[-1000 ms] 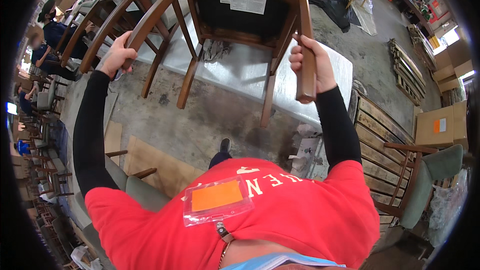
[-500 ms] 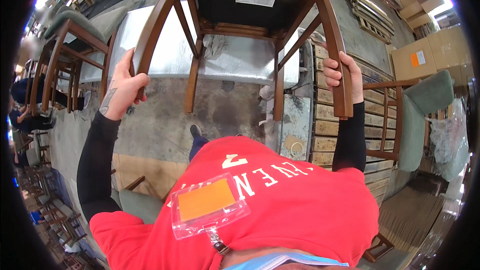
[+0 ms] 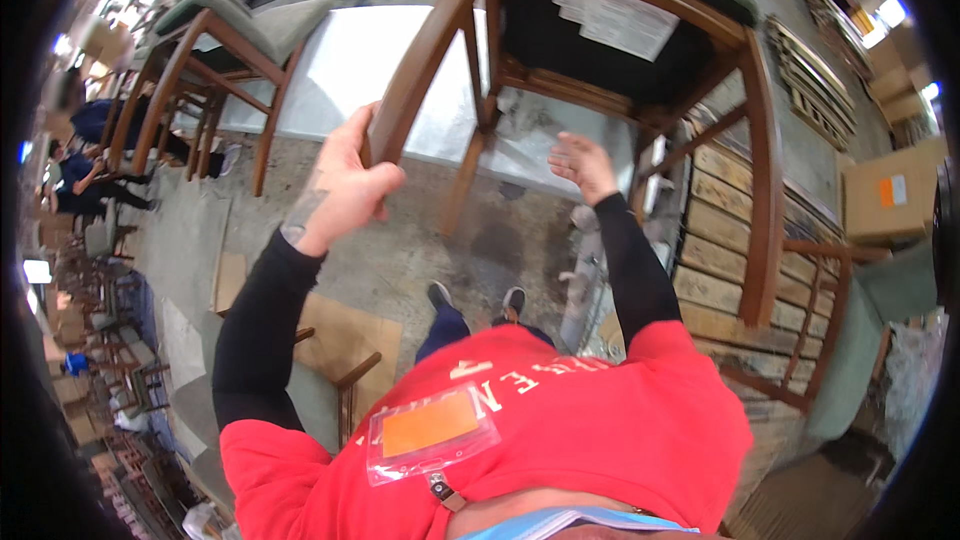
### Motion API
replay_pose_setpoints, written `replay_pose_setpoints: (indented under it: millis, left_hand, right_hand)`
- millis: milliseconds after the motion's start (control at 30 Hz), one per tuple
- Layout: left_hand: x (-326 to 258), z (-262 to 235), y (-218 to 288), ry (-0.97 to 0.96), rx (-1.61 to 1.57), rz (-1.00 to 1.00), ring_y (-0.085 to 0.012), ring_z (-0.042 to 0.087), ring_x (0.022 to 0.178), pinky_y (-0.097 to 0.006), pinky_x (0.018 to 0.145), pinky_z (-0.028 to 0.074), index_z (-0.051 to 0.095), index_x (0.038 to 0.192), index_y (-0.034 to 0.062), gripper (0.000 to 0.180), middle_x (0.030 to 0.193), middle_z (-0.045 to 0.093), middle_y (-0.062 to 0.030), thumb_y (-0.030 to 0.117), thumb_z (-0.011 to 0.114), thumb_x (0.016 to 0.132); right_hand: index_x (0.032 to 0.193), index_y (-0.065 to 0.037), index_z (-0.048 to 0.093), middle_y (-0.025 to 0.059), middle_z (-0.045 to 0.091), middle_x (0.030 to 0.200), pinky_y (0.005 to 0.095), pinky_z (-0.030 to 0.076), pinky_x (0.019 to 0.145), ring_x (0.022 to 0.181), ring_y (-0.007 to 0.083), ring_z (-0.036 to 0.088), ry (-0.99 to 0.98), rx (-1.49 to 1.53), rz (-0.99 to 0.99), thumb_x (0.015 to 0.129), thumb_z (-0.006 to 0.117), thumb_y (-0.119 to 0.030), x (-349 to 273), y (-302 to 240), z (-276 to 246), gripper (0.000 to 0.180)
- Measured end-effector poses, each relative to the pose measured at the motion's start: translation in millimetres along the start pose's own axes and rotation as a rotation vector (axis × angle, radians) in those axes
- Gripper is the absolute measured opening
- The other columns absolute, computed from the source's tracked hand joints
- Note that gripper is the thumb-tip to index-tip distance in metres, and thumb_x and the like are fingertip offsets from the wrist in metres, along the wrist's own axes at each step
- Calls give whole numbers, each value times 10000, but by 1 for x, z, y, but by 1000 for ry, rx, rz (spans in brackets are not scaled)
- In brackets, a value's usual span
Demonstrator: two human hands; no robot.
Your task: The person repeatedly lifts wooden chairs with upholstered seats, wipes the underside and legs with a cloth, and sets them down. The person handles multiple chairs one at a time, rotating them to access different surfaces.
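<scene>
A wooden chair (image 3: 418,75) lies tipped on a silvery-white covered bench (image 3: 330,105), its legs pointing toward me. Its black underside (image 3: 545,45) carries white paper labels (image 3: 625,22). My left hand (image 3: 345,180) is wrapped round the end of the chair's left leg. Between the legs, my right hand (image 3: 583,166) is lifted with its fingers stretched out and nothing visible in them. A crumpled pale cloth (image 3: 520,112) seems to lie on the bench, left of that hand. The chair's right leg (image 3: 762,210) stands free of my hands.
More green-grey padded chairs stand at the left (image 3: 270,35), right (image 3: 850,380) and lower left (image 3: 316,405). Wooden pallet slats (image 3: 722,202) lie right of the bench. Beyond is a cardboard box (image 3: 890,195). People (image 3: 85,180) are at the far left; flat cardboard (image 3: 370,325) covers some floor.
My right hand has let go of the chair's right leg and moved inward between the legs. My left hand keeps its hold. The view has shifted, with the chair now further right.
</scene>
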State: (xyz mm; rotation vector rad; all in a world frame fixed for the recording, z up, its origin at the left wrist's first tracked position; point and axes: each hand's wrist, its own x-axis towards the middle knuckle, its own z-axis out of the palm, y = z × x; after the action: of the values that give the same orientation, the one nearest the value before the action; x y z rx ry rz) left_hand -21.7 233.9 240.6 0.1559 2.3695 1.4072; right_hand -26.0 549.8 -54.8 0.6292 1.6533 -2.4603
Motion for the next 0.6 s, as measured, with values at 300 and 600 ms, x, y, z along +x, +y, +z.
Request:
replay_pose_setpoints:
  millis: [300,600]
  left_hand:
    - [-9,-9,-11,-84,-64,-53,-220,678,745,-353,640,562,340,1501,17,808,1251,599,-217,103,683,775]
    - [9,-6,-40,-100,-45,259,-424,588,1216,-440,1022,461,299,1473,-55,796,1300,561,-326,241,666,831]
  right_hand:
    - [1478,-166,467,225,574,1372,477,463,1043,1329,388,473,510,-1352,-165,820,745,-423,162,72,91,760]
    - [1186,-9,627,178,734,1017,477,564,786,916,365,712,68,-1378,7,803,692,-297,55,89,11,484]
